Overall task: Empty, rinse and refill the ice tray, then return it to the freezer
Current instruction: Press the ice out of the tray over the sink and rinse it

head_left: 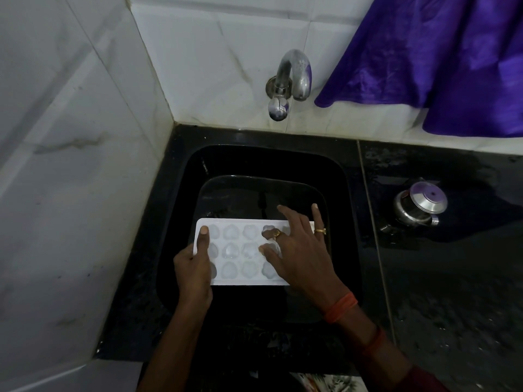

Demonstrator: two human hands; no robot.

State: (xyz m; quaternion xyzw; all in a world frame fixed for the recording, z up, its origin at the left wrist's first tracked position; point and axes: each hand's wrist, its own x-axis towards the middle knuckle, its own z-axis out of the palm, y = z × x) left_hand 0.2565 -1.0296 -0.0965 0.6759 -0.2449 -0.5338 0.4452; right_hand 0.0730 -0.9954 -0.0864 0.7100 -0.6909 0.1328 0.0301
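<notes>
Ice tray (240, 256), white, sits level over the black sink (181, 193), near the sink's front edge, its heart-shaped pockets facing up and looking frosty. Left hand (194, 267) has the tray's left end clamped, thumb flat on top along the rim and fingers tucked underneath. Right hand (300, 250) is spread wide across the right end, fingers apart, fingertips pressing down into the pockets, nothing gripped. Two gold rings (320, 230) show on that hand, and orange thread (341, 306) wraps the wrist. Up on the tiled wall behind the sink is a steel tap (294, 75). A purple cloth (438, 60) hangs to its right. On the wet black bench (452, 278), right of the sink, stands a lidded steel pot (420, 203).
</notes>
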